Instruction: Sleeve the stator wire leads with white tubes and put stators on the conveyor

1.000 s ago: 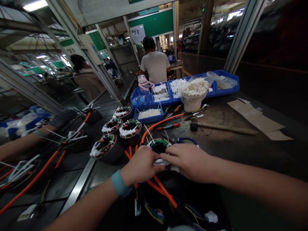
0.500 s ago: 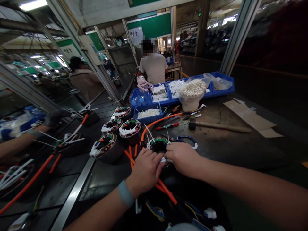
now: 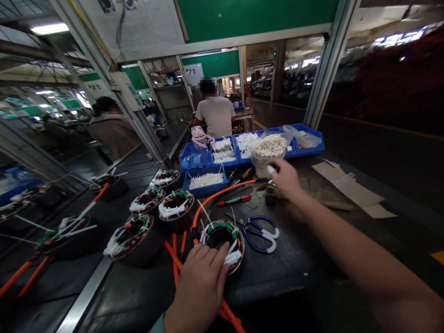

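A motor stator (image 3: 239,240) with green and red windings and upright white ties stands on the bench before me. My left hand (image 3: 199,282) is closed at its near rim, thumb and fingers on a flat white sleeve (image 3: 232,257). An orange cable (image 3: 208,203) curves from beside the stator to the white tub. Stretched forward, my right hand (image 3: 286,178) is closed around white leads (image 3: 271,170) at the cable's far end; its fingers partly hide them. Blue-handled scissors (image 3: 262,233) lie open just right of the stator.
Several more stators (image 3: 176,203) stand to the left. Blue bins (image 3: 222,159) of white pieces line the back, with a tub (image 3: 261,167) of white sticks. A red marker (image 3: 234,200), a mallet (image 3: 270,194) and cardboard (image 3: 347,182) lie about. A person (image 3: 215,113) sits beyond.
My right hand has left the stator and reached forward to the far end of the orange cable. The left hand stays at the stator. The view has tilted up.
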The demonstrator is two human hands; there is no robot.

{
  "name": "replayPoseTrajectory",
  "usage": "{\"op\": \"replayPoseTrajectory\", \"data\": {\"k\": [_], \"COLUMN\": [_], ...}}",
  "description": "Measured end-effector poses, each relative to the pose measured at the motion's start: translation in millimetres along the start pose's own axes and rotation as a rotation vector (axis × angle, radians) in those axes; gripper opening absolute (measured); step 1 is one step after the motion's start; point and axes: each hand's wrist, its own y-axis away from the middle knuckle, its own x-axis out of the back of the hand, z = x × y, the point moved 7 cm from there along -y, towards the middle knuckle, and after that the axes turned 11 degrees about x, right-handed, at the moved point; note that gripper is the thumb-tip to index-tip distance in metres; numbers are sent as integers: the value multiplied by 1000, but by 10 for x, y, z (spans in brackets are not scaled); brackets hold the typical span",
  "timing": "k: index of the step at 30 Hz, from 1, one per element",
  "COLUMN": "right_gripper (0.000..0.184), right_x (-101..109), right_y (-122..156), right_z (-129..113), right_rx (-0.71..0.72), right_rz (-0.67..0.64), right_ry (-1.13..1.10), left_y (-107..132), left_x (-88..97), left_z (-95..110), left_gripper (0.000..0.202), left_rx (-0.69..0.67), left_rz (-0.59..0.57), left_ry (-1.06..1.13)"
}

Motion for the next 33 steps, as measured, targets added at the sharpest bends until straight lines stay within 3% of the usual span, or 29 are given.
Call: {"op": "replayPoseTrajectory", "data": {"k": [2, 4, 8, 11, 13, 15, 17, 20, 21, 24, 27, 33], "right_gripper": [33, 27, 15, 16, 16, 15, 13, 32, 36, 49, 51, 19], "right_x": [27, -4, -35, 94, 212, 322, 429, 563, 609, 625, 600, 552], "right_y": [-283, -466, -580, -491, -296, 41, 513, 1349, 1590, 2087, 2299, 2394], "right_z": [338, 515, 620, 532, 335, -6, -446, -1136, -1263, -1453, -1518, -1617], "right_rx": [-67, -61, -18, 24, 68, 137, 268, 616, 645, 617, 629, 769], "right_rz": [65, 75, 115, 270, 337, 306, 233, 54, 27, -93, -75, 51], "right_ry": [89, 129, 116, -99, -250, -266, -289, -470, -493, -534, -560, -470], "left_y": [-3, -5, -6, -1, 6, 16, 23, 23, 20, 5, -3, 8], "left_x": [14, 22, 3, -26, -41, -46, -45, -42, -39, -22, -15, -29], "left_z": [0, -3, -10, -13, -16, -14, -11, -12, -13, -11, -9, -9], "left_gripper": [32, 32, 33, 33, 34, 35, 36, 36, 35, 32, 32, 33], "left_rx": [13, 36, 87, 114, 126, 130, 130, 133, 134, 124, 118, 105], "left_rz": [7, 3, -54, -106, -129, -136, -131, -122, -116, -88, -75, -70], "left_ry": [16, 36, 79, 98, 98, 96, 98, 104, 104, 107, 100, 81]}}
